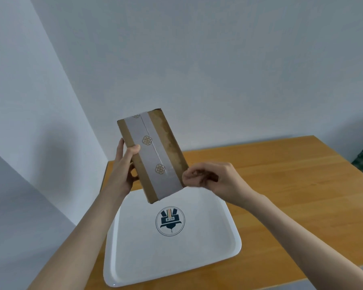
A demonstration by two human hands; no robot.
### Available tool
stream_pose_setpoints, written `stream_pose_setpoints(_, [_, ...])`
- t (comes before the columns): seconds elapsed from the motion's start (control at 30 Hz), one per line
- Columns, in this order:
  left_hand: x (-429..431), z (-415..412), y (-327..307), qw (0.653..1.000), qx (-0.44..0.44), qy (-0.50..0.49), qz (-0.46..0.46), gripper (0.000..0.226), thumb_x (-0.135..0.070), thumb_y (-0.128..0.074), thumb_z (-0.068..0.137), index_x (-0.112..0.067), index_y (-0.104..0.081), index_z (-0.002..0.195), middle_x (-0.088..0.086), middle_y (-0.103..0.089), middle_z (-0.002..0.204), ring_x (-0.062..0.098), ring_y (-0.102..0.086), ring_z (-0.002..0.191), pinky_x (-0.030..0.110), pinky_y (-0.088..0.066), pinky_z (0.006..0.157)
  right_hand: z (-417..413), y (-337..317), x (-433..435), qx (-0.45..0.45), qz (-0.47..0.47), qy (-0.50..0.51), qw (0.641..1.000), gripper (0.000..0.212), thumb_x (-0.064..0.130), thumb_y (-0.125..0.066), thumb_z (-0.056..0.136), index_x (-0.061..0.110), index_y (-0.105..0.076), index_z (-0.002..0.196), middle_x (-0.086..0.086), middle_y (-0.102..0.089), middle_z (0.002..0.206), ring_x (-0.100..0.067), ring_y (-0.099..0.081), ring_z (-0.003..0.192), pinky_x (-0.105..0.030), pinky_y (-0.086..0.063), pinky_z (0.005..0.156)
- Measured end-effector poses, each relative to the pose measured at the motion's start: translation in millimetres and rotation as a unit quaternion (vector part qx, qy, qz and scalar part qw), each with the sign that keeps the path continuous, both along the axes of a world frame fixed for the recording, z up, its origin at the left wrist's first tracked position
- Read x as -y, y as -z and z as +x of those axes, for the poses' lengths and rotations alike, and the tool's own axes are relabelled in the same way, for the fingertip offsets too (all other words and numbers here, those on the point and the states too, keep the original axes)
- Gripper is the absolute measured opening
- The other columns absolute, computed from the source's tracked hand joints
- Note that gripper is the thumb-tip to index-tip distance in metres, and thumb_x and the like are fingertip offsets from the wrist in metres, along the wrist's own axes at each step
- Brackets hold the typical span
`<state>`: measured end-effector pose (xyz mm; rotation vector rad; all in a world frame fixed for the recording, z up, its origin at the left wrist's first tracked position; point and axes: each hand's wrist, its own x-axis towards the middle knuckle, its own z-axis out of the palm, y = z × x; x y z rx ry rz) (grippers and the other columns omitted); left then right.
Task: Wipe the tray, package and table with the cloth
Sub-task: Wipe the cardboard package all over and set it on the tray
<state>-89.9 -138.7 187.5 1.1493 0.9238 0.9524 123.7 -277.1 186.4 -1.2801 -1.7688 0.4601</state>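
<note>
Tray (pixel 155 258) far rim hidden behind package (pixel 153 151); logo (pixel 170 221) lettering unreadable.

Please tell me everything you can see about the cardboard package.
The flat brown cardboard package is sealed lengthwise by wide pale tape with gold flower marks; a stain darkens its right strip. It is held tilted above the white plastic tray. The left hand grips its left edge, thumb on front; the right hand, fingers curled, meets its lower right corner.
</note>
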Motion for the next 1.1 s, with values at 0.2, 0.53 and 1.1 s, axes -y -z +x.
stream_pose_setpoints(0.2, [5.8, 14.7, -4.1, 1.000, 0.010, 0.020, 0.022, 0.088, -0.046, -0.070, 0.061, -0.046, -0.030, 0.140, -0.005, -0.064, 0.121, 0.020, -0.058, 0.110, 0.038, -0.049, 0.073, -8.1, -12.3, -26.5, -0.014, 0.102, 0.165, 0.981, 0.047, -0.014, -0.053, 0.073, 0.020, -0.064, 0.103, 0.002, -0.068, 0.100, -0.018, -0.064, 0.093, -0.039, -0.056, 0.073])
stream_pose_setpoints(0.53, [-1.2, 26.6, -11.2, 0.998, 0.037, -0.046, 0.030, 0.077, -0.026, -0.066, 0.082, -0.045, -0.023, 0.144, -0.001, -0.060, 0.124, 0.012, -0.061, 0.101, 0.033, -0.047, 0.071, -20.2, 9.7, -15.9, 0.176, 0.186, 0.178, 0.950, 0.054, -0.015, -0.044, 0.062, 0.013, -0.068, 0.103, 0.007, -0.068, 0.107, -0.020, -0.059, 0.094, -0.033, -0.053, 0.066])
stream_pose_setpoints(1.1, [-9.7, 6.8, 19.0, 0.978, 0.159, 0.026, -0.130, 0.060, -0.056, -0.051, 0.082, -0.028, -0.047, 0.135, 0.010, -0.058, 0.127, 0.031, -0.054, 0.120, 0.045, -0.053, 0.081, -11.0, -7.0, -14.3, -0.484, -0.086, 0.159, 0.856, 0.029, -0.006, -0.058, 0.085, 0.010, -0.060, 0.110, -0.006, -0.067, 0.094, -0.021, -0.062, 0.088, -0.045, -0.052, 0.075])
